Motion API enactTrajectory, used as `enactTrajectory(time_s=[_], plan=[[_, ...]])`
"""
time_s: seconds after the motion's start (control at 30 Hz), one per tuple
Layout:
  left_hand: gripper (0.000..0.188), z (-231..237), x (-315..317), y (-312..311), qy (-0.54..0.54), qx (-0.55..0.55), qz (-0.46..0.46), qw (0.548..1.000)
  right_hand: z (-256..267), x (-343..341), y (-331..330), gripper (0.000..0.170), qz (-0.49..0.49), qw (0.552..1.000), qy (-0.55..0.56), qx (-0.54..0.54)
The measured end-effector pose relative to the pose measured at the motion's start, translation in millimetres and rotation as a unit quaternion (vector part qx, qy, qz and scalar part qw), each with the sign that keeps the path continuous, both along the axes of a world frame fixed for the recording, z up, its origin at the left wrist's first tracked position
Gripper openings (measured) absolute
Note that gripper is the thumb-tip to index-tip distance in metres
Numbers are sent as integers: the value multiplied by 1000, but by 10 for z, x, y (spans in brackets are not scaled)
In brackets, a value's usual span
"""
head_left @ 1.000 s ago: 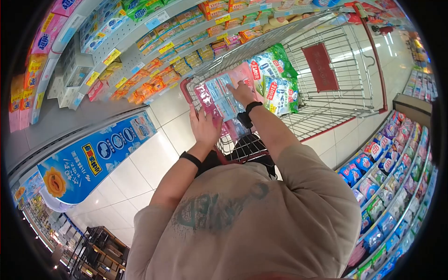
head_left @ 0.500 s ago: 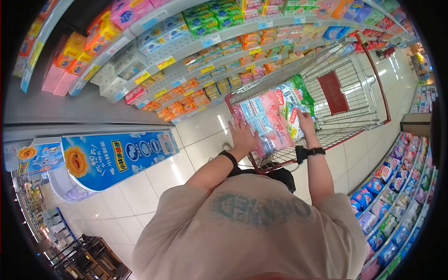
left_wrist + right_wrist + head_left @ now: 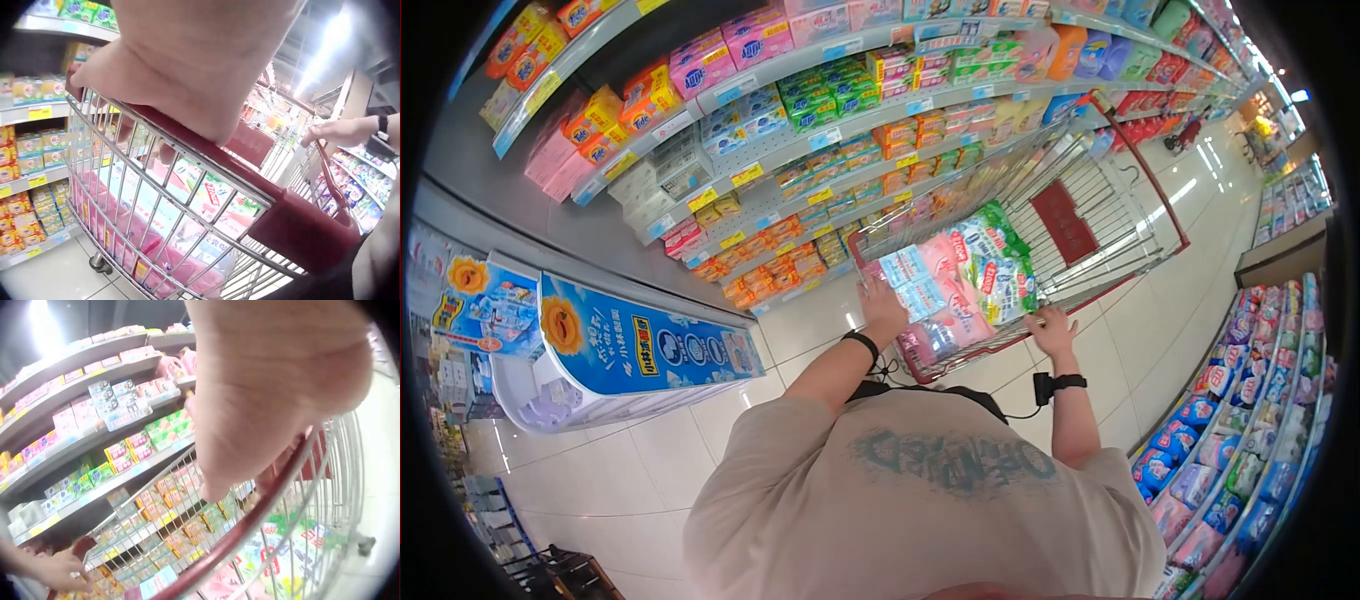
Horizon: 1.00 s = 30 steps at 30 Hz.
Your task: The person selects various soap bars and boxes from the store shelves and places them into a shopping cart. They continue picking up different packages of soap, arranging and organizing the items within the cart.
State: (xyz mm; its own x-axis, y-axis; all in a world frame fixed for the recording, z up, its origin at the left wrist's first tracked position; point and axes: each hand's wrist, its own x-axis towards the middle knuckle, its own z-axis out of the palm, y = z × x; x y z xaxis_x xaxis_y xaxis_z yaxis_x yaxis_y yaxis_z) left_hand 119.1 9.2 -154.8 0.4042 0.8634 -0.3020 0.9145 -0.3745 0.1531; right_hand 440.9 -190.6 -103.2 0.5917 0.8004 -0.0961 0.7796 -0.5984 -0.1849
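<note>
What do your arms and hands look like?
Both the left hand and right hand are bare. Short beige sleeves. A black band circles the left wrist; the right wears a black strap with a boxy device and thin cable.

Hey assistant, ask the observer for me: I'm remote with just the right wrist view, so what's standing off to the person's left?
Observer: The head view shows a blue display panel there, printed with an orange sun.

Operator: Thanks. I catch the left hand only at my picture's edge. How is it placed?

Observer: The left wrist view shows its fingers reaching over the red bar and down inside the shopping cart.
</note>
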Motion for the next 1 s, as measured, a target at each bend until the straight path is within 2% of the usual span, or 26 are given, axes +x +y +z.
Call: enactTrajectory(time_s=[0.03, 0.13, 0.2, 0.33, 0.43, 0.5, 0.53, 0.6, 0.73, 0.8, 0.93, 0.97, 1.0], plan=[[74, 17, 17, 2, 39, -17, -3, 999, -25, 29, -24, 51, -1, 1000, 4, -11], [74, 119, -55, -154, 27, 7, 0, 1000, -73, 60, -49, 49, 10, 999, -1, -48], [76, 227, -80, -297, 7, -41, 19, 999, 13, -39, -81, 46, 31, 996, -36, -73], [80, 188, -179, -605, -38, -55, 52, 996, -169, 144, -221, 49, 87, 996, -12, 12], [79, 215, -243, -701, -87, -59, 62, 993, -27, 207, -303, 52, 135, 990, 39, -3], [77, 154, -368, -681, -157, -59, 58, 984, -108, 234, -302, 54, 147, 989, 27, 5], [74, 288, -416, -652, -148, -82, 36, 985, -149, 239, -332, 55, 153, 988, 21, 5], [68, 664, -489, -465, -128, -137, -5, 982, -155, 219, -356, 55, 154, 988, 27, -2], [54, 892, -669, 132, -88, -46, 29, 995, -246, 244, -301, 54, 147, 988, 31, 28], [51, 1246, -677, 357, -114, 17, 55, 992, -233, 218, -296, 55, 138, 990, 35, 17], [54, 1641, -667, 986, -142, 121, 61, 980, -260, 197, -267, 57, 119, 991, 60, 34], [55, 1770, -630, 1151, -148, 139, 64, 977, -290, 170, -267, 50, 113, 988, 59, 85], [56, 1873, -602, 1328, -146, 157, 58, 975, -325, 160, -249, 50, 106, 989, 51, 91]])
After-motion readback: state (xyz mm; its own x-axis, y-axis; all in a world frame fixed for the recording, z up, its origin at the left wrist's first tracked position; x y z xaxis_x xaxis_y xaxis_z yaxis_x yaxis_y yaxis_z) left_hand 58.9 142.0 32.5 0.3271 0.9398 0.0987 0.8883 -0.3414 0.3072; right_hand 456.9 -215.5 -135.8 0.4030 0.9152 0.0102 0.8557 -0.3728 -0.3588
